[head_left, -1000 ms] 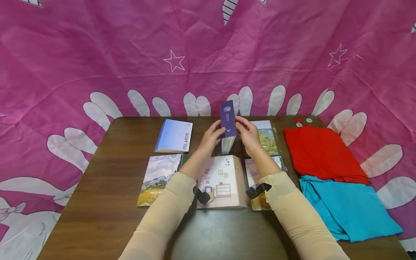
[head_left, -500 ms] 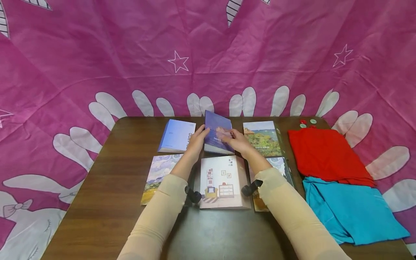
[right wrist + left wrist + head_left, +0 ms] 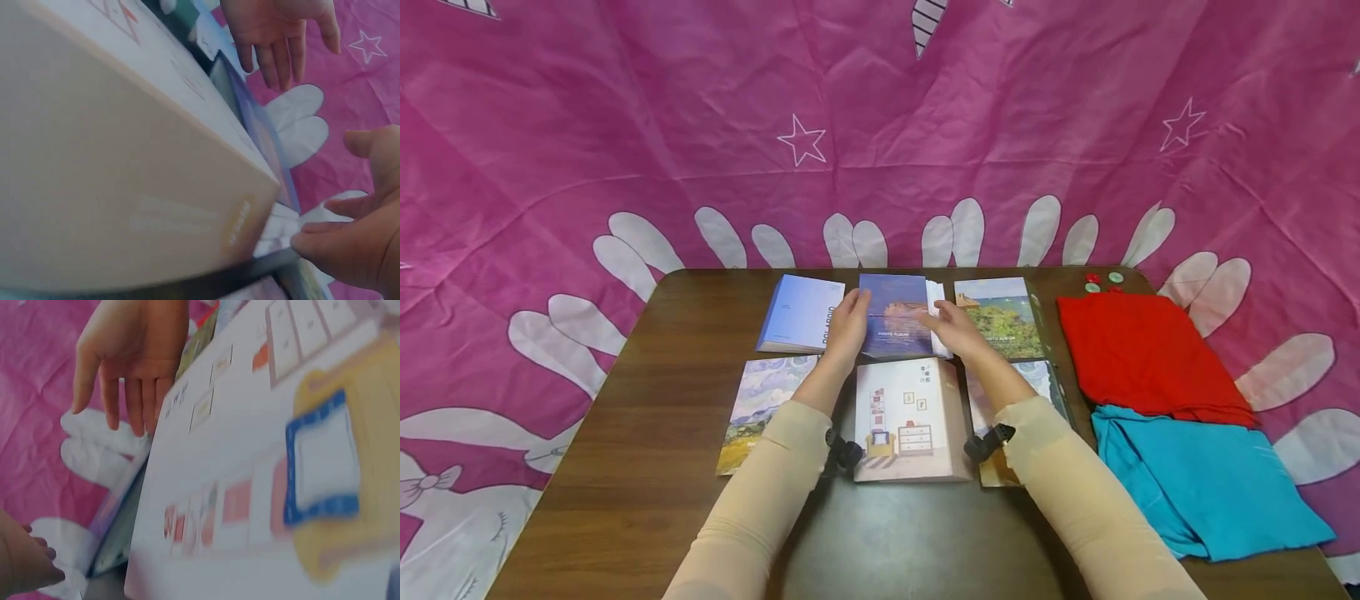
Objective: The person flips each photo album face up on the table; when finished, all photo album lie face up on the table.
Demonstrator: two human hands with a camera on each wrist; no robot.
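Observation:
A purple-blue photo album (image 3: 895,310) with a pinkish cliff picture lies cover up at the table's back middle, white page edges showing on its right. My left hand (image 3: 847,323) is at its left edge, over part of the pale blue POLAROID album (image 3: 801,312). On the other side, my right hand (image 3: 958,332) extends its fingers toward the right edge of the cover. Both wrist views show the hands with relaxed fingers, gripping nothing: the right hand (image 3: 134,359) in the left wrist view, the left hand (image 3: 281,37) in the right wrist view.
A thick white album (image 3: 898,417) with a room drawing lies in front. Painted-cover albums lie at front left (image 3: 763,404), back right (image 3: 1000,321) and, under the right forearm, front right (image 3: 996,467). Red cloth (image 3: 1150,358), turquoise cloth (image 3: 1206,479) and several small buttons lie right.
The purple-blue album, held up on edge with its spine showing, has tilted down and now lies cover up. My hands have let go and spread to its sides.

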